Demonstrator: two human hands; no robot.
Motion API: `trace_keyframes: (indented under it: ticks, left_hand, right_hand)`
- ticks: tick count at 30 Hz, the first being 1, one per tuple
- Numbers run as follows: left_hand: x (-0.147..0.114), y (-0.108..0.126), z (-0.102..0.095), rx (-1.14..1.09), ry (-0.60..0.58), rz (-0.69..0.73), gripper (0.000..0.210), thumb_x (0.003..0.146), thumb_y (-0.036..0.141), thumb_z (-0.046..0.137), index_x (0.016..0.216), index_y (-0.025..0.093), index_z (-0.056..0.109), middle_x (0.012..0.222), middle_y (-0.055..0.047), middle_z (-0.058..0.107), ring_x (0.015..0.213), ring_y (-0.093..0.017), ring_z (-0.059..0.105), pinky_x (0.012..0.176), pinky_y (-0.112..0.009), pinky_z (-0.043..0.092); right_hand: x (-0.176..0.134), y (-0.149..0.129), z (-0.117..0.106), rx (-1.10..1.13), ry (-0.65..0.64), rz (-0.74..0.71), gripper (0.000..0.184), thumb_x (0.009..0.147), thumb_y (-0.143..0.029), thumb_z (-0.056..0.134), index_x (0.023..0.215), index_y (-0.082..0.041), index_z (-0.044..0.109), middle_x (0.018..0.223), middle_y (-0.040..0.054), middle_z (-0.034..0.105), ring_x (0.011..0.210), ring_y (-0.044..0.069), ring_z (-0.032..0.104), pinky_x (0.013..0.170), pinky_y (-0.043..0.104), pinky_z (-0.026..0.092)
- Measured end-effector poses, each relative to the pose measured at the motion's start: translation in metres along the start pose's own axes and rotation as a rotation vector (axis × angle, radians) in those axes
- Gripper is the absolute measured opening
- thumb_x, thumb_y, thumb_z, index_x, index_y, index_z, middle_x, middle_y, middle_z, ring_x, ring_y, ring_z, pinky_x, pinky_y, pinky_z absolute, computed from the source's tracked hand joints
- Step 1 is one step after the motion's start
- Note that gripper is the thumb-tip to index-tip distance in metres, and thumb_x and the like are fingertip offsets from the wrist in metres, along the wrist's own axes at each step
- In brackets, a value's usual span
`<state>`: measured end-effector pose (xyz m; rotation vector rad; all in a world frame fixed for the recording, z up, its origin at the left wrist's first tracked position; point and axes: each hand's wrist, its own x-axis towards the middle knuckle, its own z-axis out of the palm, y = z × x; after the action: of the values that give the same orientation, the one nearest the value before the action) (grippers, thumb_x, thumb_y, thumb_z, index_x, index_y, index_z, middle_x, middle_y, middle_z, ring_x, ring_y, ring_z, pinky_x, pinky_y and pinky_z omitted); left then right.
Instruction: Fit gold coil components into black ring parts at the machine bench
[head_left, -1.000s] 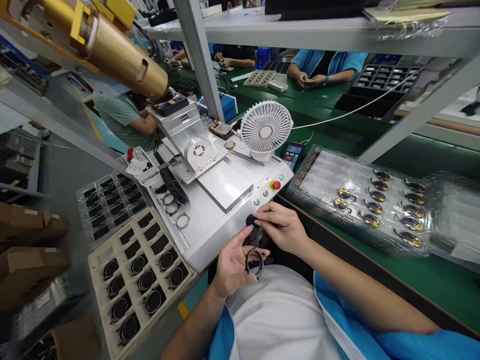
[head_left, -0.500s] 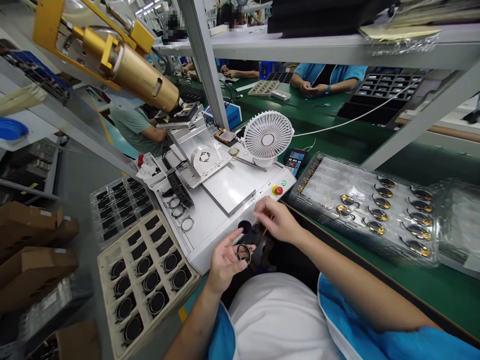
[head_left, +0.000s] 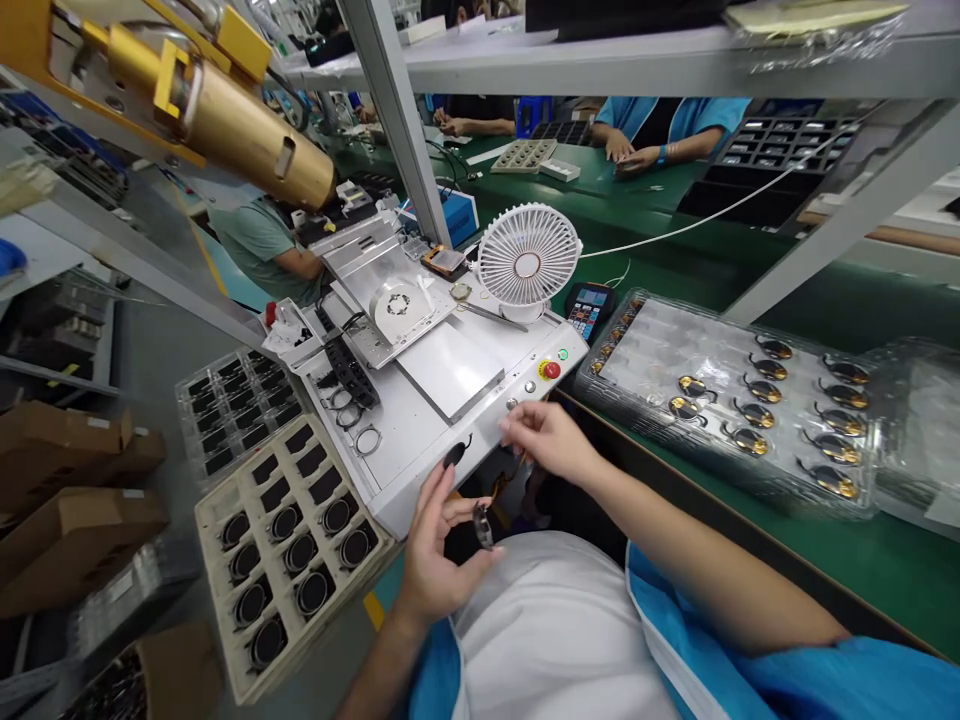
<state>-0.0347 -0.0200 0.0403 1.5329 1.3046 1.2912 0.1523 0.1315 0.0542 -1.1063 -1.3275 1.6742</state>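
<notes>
My left hand point(head_left: 439, 550) is in front of the white machine's front edge, with its thumb and fingers round a dark metal ring point(head_left: 482, 527), seen nearly edge-on. At the tips of its upper fingers is a black round disc point(head_left: 454, 456) with a short, thin tail. An orange strip point(head_left: 496, 487) shows just beyond the ring. My right hand point(head_left: 551, 438) is closed in a pinch beside the machine's front panel; what its fingertips hold, if anything, is hidden. Several loose metal rings point(head_left: 367, 440) lie on the machine top point(head_left: 397, 455) to the left.
A beige tray point(head_left: 292, 595) of black round parts stands at left, a clear tray point(head_left: 196, 470) behind it. A white fan point(head_left: 529, 258) and red button point(head_left: 551, 370) are ahead. At right lies a clear tray point(head_left: 675, 335) with gold-black discs. A gold cylinder point(head_left: 262, 135) hangs upper left.
The ring in my left hand has turned from face-on to nearly edge-on. The black disc has shifted left with the fingers, and my right hand stays pinched. The camera view has shifted slightly.
</notes>
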Motion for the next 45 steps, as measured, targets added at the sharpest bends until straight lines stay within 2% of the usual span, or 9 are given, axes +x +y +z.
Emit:
trace_keyframes:
  ticks: [3, 6, 9, 15, 24, 33, 37, 41, 45]
  left_hand:
    - [0.009, -0.004, 0.015, 0.325, -0.135, 0.131, 0.100, 0.084, 0.020, 0.077, 0.164, 0.031, 0.019, 0.169, -0.022, 0.024, 0.119, -0.033, 0.071, 0.098, -0.047, 0.063]
    - [0.024, -0.006, 0.028, 0.514, -0.269, 0.205, 0.104, 0.084, 0.017, 0.075, 0.166, 0.027, 0.012, 0.170, -0.021, 0.025, 0.143, -0.040, 0.051, 0.107, -0.051, 0.057]
    - [0.035, -0.003, 0.034, 0.322, -0.310, 0.206, 0.095, 0.082, 0.018, 0.077, 0.162, 0.029, 0.025, 0.172, -0.019, 0.017, 0.136, -0.038, 0.058, 0.104, -0.049, 0.060]
    - [0.040, 0.000, 0.033, -0.144, -0.292, 0.061, 0.078, 0.071, 0.022, 0.090, 0.140, 0.024, 0.053, 0.172, -0.024, 0.007, 0.109, -0.030, 0.076, 0.097, -0.045, 0.063]
    - [0.036, -0.006, 0.032, 0.276, -0.426, 0.180, 0.067, 0.079, 0.013, 0.077, 0.140, 0.023, 0.052, 0.169, -0.020, 0.028, 0.140, -0.038, 0.055, 0.105, -0.050, 0.056]
    - [0.044, -0.009, 0.020, 0.256, -0.529, 0.087, 0.109, 0.075, 0.012, 0.079, 0.164, 0.031, 0.019, 0.166, -0.017, 0.037, 0.118, -0.033, 0.071, 0.102, -0.049, 0.058]
    - [0.044, -0.007, 0.020, -0.004, -0.389, 0.026, 0.108, 0.075, 0.015, 0.085, 0.162, 0.031, 0.024, 0.163, -0.021, 0.040, 0.116, -0.029, 0.072, 0.100, -0.044, 0.059]
    - [0.044, -0.016, 0.023, -0.395, -0.089, -0.053, 0.072, 0.076, 0.024, 0.088, 0.141, 0.023, 0.056, 0.133, -0.017, 0.070, 0.118, -0.028, 0.072, 0.101, -0.042, 0.058]
    - [0.042, -0.028, 0.029, -0.573, 0.092, -0.088, 0.056, 0.069, 0.033, 0.094, 0.119, 0.024, 0.071, 0.119, -0.011, 0.078, 0.114, -0.025, 0.074, 0.102, -0.037, 0.058]
  right_hand:
    - [-0.028, 0.009, 0.017, 0.201, -0.144, 0.015, 0.049, 0.073, -0.057, 0.083, 0.096, -0.015, 0.072, 0.089, 0.0072, 0.075, 0.078, 0.018, 0.070, 0.062, 0.027, 0.057]
    - [-0.032, 0.005, 0.020, 0.297, -0.058, -0.037, 0.043, 0.074, -0.052, 0.085, 0.094, -0.016, 0.074, 0.085, 0.0044, 0.074, 0.077, 0.016, 0.069, 0.070, 0.027, 0.057]
    - [-0.028, -0.003, 0.006, 0.308, 0.005, -0.045, 0.040, 0.073, -0.052, 0.086, 0.088, -0.017, 0.074, 0.075, 0.0020, 0.072, 0.066, 0.014, 0.065, 0.064, 0.026, 0.056]
    - [-0.032, -0.007, -0.017, 0.249, -0.105, 0.065, 0.047, 0.073, -0.054, 0.087, 0.089, -0.013, 0.070, 0.057, 0.0006, 0.066, 0.048, 0.014, 0.063, 0.051, 0.027, 0.057]
    - [-0.032, -0.002, -0.020, 0.256, -0.091, 0.128, 0.051, 0.058, -0.048, 0.097, 0.079, -0.012, 0.067, 0.060, 0.0029, 0.070, 0.053, 0.017, 0.070, 0.054, 0.026, 0.061]
    - [-0.031, 0.009, -0.017, 0.339, -0.058, 0.259, 0.056, 0.056, -0.054, 0.097, 0.077, -0.011, 0.068, 0.066, 0.0055, 0.072, 0.058, 0.014, 0.070, 0.057, 0.022, 0.061]
    - [-0.031, 0.006, -0.019, 0.415, -0.080, 0.312, 0.055, 0.052, -0.049, 0.100, 0.074, -0.012, 0.066, 0.064, 0.0045, 0.070, 0.056, 0.014, 0.070, 0.055, 0.022, 0.060]
    - [-0.036, -0.001, -0.014, 0.400, -0.088, 0.297, 0.048, 0.054, -0.044, 0.098, 0.070, -0.012, 0.067, 0.066, 0.0020, 0.070, 0.058, 0.011, 0.067, 0.056, 0.020, 0.059]
    - [-0.044, -0.008, 0.002, 0.371, -0.142, 0.322, 0.043, 0.055, -0.039, 0.097, 0.065, -0.013, 0.064, 0.067, -0.0001, 0.068, 0.058, 0.009, 0.063, 0.055, 0.019, 0.056]
